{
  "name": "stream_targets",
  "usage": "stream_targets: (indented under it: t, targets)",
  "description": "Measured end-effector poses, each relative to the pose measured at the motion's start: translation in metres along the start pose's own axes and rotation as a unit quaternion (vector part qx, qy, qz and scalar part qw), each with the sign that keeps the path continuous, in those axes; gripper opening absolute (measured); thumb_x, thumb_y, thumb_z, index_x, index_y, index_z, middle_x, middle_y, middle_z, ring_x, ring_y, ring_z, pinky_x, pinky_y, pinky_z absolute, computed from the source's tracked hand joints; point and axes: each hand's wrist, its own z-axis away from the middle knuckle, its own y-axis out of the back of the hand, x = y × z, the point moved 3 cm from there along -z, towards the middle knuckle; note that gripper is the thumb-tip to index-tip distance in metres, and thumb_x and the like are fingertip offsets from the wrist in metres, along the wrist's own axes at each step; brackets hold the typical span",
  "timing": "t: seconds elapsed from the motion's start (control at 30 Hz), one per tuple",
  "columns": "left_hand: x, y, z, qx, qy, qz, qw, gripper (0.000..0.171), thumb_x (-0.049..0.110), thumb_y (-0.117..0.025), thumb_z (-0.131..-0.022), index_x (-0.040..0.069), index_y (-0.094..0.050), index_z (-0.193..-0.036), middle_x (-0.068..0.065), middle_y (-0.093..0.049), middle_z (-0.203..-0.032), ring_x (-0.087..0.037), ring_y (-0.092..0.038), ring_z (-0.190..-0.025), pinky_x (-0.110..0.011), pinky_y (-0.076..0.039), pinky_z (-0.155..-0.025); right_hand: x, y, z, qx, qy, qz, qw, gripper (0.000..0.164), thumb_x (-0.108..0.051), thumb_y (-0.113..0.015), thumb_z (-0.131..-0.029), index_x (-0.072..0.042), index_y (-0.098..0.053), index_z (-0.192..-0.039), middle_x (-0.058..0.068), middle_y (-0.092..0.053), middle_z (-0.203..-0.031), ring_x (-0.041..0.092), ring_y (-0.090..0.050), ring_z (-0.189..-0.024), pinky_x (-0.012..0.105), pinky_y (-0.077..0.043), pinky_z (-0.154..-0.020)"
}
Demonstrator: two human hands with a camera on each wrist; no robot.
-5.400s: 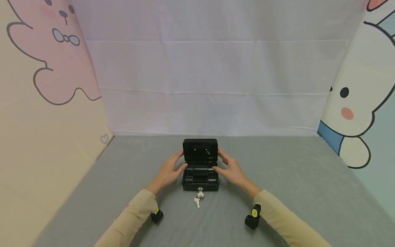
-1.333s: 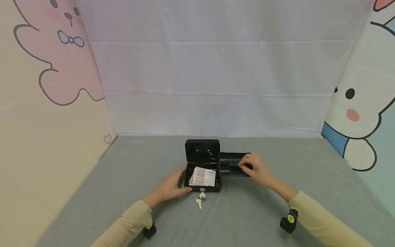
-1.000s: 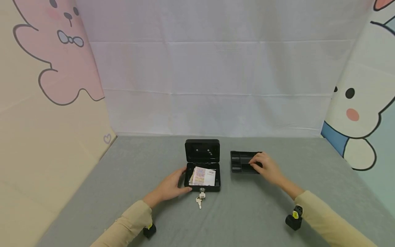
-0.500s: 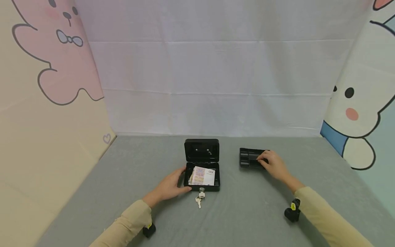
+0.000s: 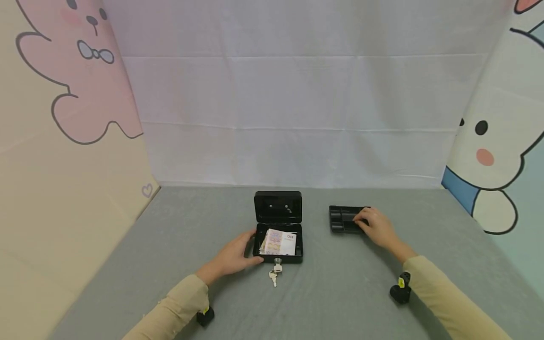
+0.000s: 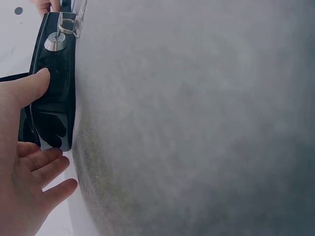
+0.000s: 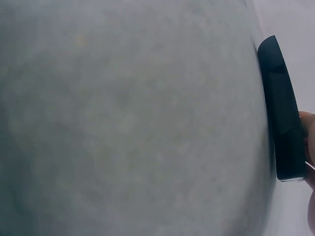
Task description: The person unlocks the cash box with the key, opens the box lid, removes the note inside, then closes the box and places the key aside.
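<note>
A black cash box (image 5: pixel 278 208) stands on the table with its lid raised. Several banknotes (image 5: pixel 278 242) lie inside it. From the lock at its front hang keys (image 5: pixel 273 277). My left hand (image 5: pixel 231 255) holds the box's left front corner. In the left wrist view the thumb (image 6: pixel 35 87) lies on the front wall (image 6: pixel 58 93), the other fingers at the side. To the right of the box is a black compartment tray (image 5: pixel 335 220). My right hand (image 5: pixel 377 227) pinches an inner part of the tray; its fingertips are partly hidden in the right wrist view.
Grey cloth covers the table (image 5: pixel 323 293). A white sheet (image 5: pixel 297 118) hangs behind it, with cartoon-printed panels at the left and right. Between box and tray lies a strip of bare cloth.
Earlier both hands were at the box, with the tray inside. My right hand has carried the tray out to the right, uncovering the banknotes. My left hand has shifted to the front left corner.
</note>
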Motion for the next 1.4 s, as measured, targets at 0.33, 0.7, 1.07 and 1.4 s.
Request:
stream_targets:
  t: [0.33, 0.7, 1.07, 1.4]
  targets:
    - [0.002, 0.001, 0.000, -0.001, 0.002, 0.000, 1.0000, 0.078, 0.035, -0.067, -0.080, -0.003, -0.032, -0.138, -0.018, -0.039, -0.138, -0.031, -0.039, -0.125, -0.044, -0.034, -0.101, 0.003, -0.001, 0.002, -0.002, -0.012, -0.010, 1.000, 0.009, 0.002, -0.065, -0.079, -0.003, -0.069, -0.085, 0.009, -0.062, -0.084, 0.028, -0.054, -0.080, 0.043, -0.047, -0.067]
    - [0.000, -0.001, -0.001, -0.006, -0.009, -0.008, 0.9999, 0.078, 0.036, -0.066, -0.081, -0.004, -0.031, -0.138, -0.019, -0.039, -0.138, -0.032, -0.039, -0.125, -0.044, -0.034, -0.101, 0.003, 0.001, 0.002, -0.002, 0.000, -0.010, 1.000, 0.010, 0.002, -0.066, -0.078, -0.003, -0.068, -0.086, 0.008, -0.062, -0.085, 0.027, -0.054, -0.080, 0.042, -0.047, -0.067]
    - [0.000, -0.001, -0.001, -0.003, -0.015, -0.003, 0.9999, 0.078, 0.036, -0.066, -0.081, -0.004, -0.031, -0.138, -0.019, -0.039, -0.138, -0.032, -0.038, -0.126, -0.044, -0.034, -0.102, -0.017, 0.012, -0.007, -0.028, 0.011, -0.030, 0.999, 0.018, -0.007, -0.067, -0.081, -0.002, -0.066, -0.098, 0.009, -0.065, -0.093, 0.025, -0.060, -0.084, 0.042, -0.049, -0.071]
    - [-0.001, -0.001, 0.000, 0.002, -0.020, -0.008, 0.9998, 0.078, 0.036, -0.066, -0.081, -0.004, -0.032, -0.138, -0.019, -0.039, -0.138, -0.032, -0.039, -0.125, -0.044, -0.034, -0.101, -0.076, 0.000, -0.025, -0.056, 0.012, -0.126, 0.990, 0.024, -0.013, -0.068, -0.081, -0.001, -0.064, -0.102, 0.011, -0.063, -0.094, 0.023, -0.059, -0.083, 0.039, -0.050, -0.071]
